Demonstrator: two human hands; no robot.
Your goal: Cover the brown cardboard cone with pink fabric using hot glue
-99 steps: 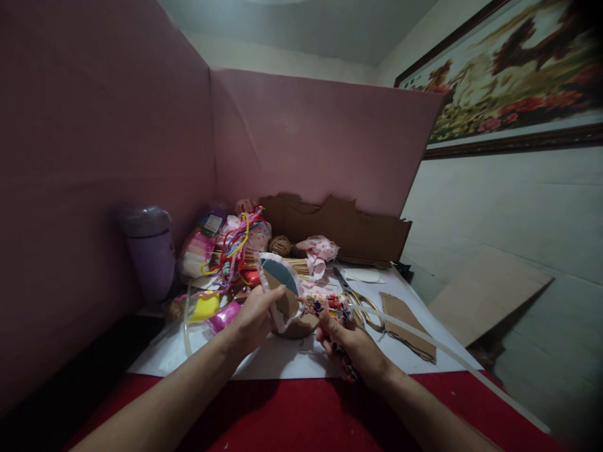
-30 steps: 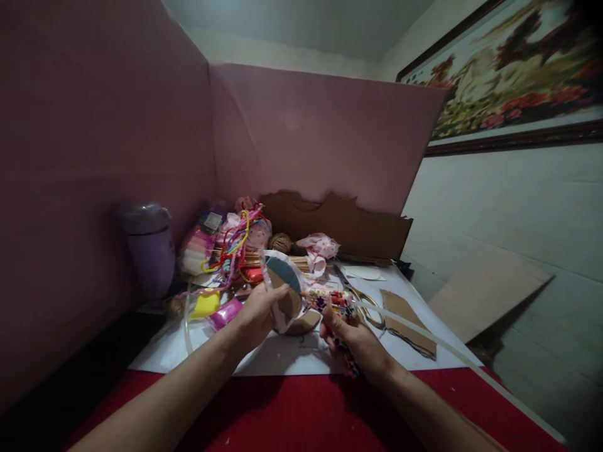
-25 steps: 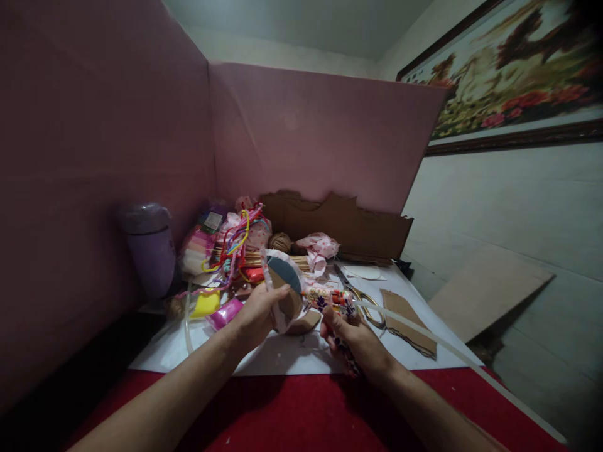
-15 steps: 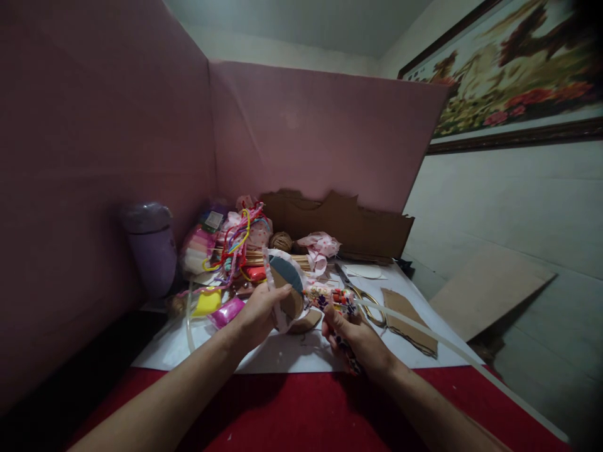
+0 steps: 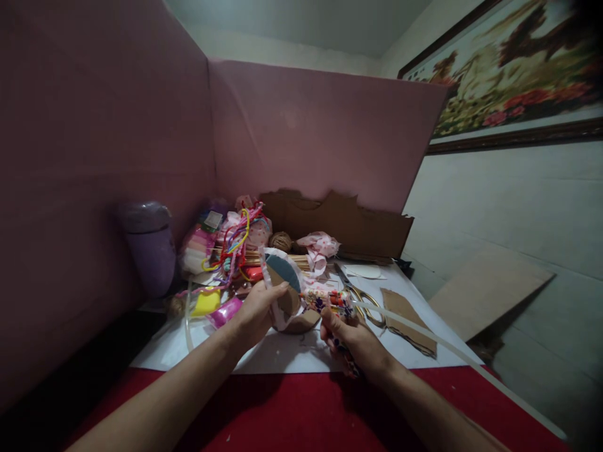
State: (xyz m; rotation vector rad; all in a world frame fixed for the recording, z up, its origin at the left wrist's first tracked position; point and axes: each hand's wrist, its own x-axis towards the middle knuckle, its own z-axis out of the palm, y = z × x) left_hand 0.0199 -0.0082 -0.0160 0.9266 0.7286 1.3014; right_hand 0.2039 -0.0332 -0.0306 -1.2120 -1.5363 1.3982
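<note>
My left hand (image 5: 260,315) grips a round cardboard piece (image 5: 284,276), brown and blue-grey inside, with pale fabric around its rim. The thumb presses on its inner face, and the piece stands tilted. Closed around the handle of a flower-patterned glue gun (image 5: 330,300) is my right hand (image 5: 348,336). The gun's front end points left, close to the fabric rim; I cannot tell whether it touches. A long whitish glue stick (image 5: 438,339) runs out of its back toward the lower right. Below the held piece, a brown cardboard disc (image 5: 304,322) lies on the white sheet.
Gold-handled scissors (image 5: 370,306) and a cardboard scrap (image 5: 409,320) lie to the right. Pipe cleaners (image 5: 240,235), a twine ball (image 5: 281,242), pink fabric (image 5: 323,246) and a yellow packet (image 5: 206,302) crowd the back left. A purple tumbler (image 5: 151,257) stands at far left.
The cardboard piece and my left hand have shifted slightly left. My right hand and the glue gun have moved slightly left too.
</note>
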